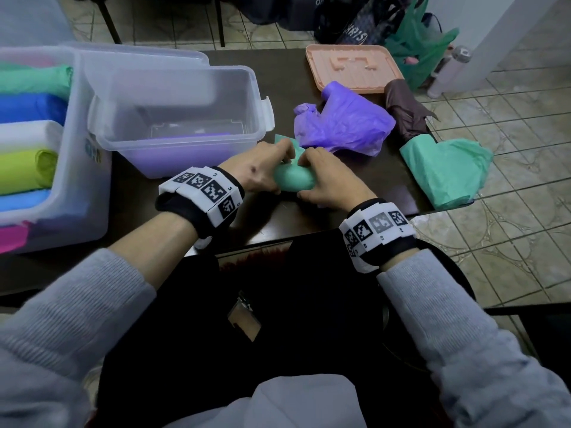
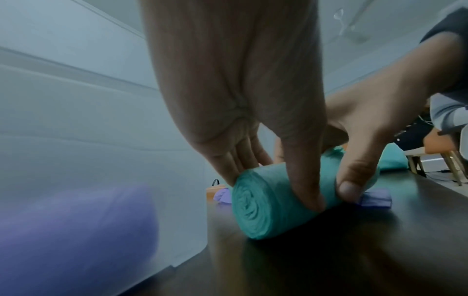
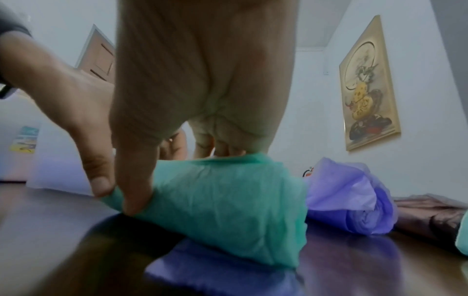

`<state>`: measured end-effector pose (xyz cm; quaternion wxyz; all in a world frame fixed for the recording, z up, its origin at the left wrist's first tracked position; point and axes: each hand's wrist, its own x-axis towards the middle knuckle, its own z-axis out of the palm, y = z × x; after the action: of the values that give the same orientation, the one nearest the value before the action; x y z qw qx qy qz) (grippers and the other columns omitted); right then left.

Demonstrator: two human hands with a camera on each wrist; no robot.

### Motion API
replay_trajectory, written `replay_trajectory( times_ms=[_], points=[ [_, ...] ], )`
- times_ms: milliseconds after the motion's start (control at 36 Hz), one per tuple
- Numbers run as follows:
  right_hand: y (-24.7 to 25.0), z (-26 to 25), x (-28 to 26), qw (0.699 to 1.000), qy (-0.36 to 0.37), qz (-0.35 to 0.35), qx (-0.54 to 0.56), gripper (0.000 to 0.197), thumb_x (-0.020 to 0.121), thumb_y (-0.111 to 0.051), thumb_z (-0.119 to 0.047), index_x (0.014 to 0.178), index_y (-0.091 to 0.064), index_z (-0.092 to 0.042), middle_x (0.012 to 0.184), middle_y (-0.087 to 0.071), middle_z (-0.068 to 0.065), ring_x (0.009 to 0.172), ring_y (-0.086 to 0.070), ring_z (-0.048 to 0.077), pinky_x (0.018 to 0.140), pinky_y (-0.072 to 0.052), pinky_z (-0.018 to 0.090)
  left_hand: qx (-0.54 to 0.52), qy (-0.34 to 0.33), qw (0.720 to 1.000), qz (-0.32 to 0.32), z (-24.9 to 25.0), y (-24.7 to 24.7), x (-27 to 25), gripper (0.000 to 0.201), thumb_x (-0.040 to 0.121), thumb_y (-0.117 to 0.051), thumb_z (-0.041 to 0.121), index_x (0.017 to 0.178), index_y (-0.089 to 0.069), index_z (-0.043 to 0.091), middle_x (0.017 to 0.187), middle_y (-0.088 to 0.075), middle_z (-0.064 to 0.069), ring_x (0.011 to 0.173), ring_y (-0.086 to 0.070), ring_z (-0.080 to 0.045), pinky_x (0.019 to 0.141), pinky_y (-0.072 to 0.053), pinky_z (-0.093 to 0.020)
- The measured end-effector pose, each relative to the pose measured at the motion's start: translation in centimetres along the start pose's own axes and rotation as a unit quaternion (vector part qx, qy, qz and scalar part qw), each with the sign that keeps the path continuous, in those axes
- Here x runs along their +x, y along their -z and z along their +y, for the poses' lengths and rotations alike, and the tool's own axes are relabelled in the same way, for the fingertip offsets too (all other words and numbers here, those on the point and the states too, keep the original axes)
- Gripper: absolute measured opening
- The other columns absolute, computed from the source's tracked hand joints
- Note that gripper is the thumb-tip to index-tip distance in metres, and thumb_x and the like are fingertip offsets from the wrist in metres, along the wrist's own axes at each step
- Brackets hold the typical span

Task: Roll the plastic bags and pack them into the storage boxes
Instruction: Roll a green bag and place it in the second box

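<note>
A green plastic bag roll [image 1: 293,179] lies on the dark table [image 1: 355,211] between both hands. My left hand [image 1: 265,168] grips its left end [image 2: 255,208], thumb in front and fingers behind. At the roll's right part [image 3: 222,202] my right hand [image 1: 321,180] holds it the same way. A loose purple bag [image 1: 343,125] lies just behind, with a strip of it under the roll [image 3: 207,266]. The clear storage box [image 1: 182,118] stands to the left with a purple roll [image 2: 76,230] inside.
A bigger clear box [image 1: 61,193] at the far left holds several coloured rolls. A peach lid [image 1: 352,67], a brown bag [image 1: 408,112] and a folded green bag [image 1: 441,171] lie at the right, near the table's edge.
</note>
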<state>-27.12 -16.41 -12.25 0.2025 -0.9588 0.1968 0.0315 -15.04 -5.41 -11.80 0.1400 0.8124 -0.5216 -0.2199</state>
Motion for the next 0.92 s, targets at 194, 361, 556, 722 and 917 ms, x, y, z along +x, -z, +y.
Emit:
replay_trajectory(
  times_ms=[194,361,556,722,917],
  points=[
    [1.8,0.7,-0.1,0.998,-0.003,-0.067,0.01,0.054,0.079,-0.072,-0.029,0.128,-0.054,-0.012,0.124,-0.059,0.006,0.111,-0.055,0.019,0.083,-0.035,0.018,-0.019,-0.017,1.0,0.016,-0.6,0.2,-0.6,0.062,0.07,-0.081,0.018,0.127,-0.057,0.013,0.126,-0.049,-0.011,0.116,-0.048,-0.024,0.091,-0.034,-0.024],
    [2.5,0.8,0.4,0.99,-0.039,-0.136,0.013,0.059,0.081,-0.07,-0.034,0.132,-0.051,-0.013,0.13,-0.055,0.005,0.108,-0.053,0.017,0.086,-0.035,0.02,-0.073,0.007,0.997,0.035,-0.8,-0.2,-0.9,0.055,0.072,-0.08,0.015,0.122,-0.057,0.01,0.121,-0.061,-0.007,0.111,-0.055,-0.02,0.083,-0.035,-0.016],
    [2.4,-0.1,1.6,0.984,-0.058,-0.162,0.053,0.105,0.063,-0.084,-0.043,0.145,-0.024,-0.012,0.143,-0.037,0.002,0.127,-0.041,0.017,0.103,-0.034,0.027,-0.085,0.006,0.996,0.035,-0.8,-0.2,-0.9,0.054,0.071,-0.081,0.015,0.12,-0.06,0.009,0.118,-0.062,-0.007,0.108,-0.056,-0.02,0.083,-0.038,-0.018],
    [1.5,-0.9,1.9,0.983,-0.049,-0.177,-0.03,0.058,0.063,-0.079,-0.053,0.106,-0.054,-0.022,0.103,-0.057,0.002,0.098,-0.053,0.021,0.08,-0.042,0.029,-0.09,-0.009,0.995,0.042,-0.9,-0.1,-1.1,0.051,0.07,-0.081,0.012,0.118,-0.063,0.008,0.111,-0.064,-0.006,0.089,-0.05,-0.012,0.071,-0.033,-0.016],
    [1.2,-1.3,0.5,0.994,-0.003,-0.103,-0.032,0.053,0.075,-0.075,-0.038,0.116,-0.059,-0.009,0.108,-0.061,0.008,0.094,-0.055,0.021,0.073,-0.034,0.024,-0.118,-0.009,0.992,0.042,-0.9,0.0,-1.6,0.05,0.07,-0.081,0.011,0.118,-0.065,0.011,0.11,-0.067,-0.009,0.103,-0.06,-0.023,0.093,-0.046,-0.033]
  ],
)
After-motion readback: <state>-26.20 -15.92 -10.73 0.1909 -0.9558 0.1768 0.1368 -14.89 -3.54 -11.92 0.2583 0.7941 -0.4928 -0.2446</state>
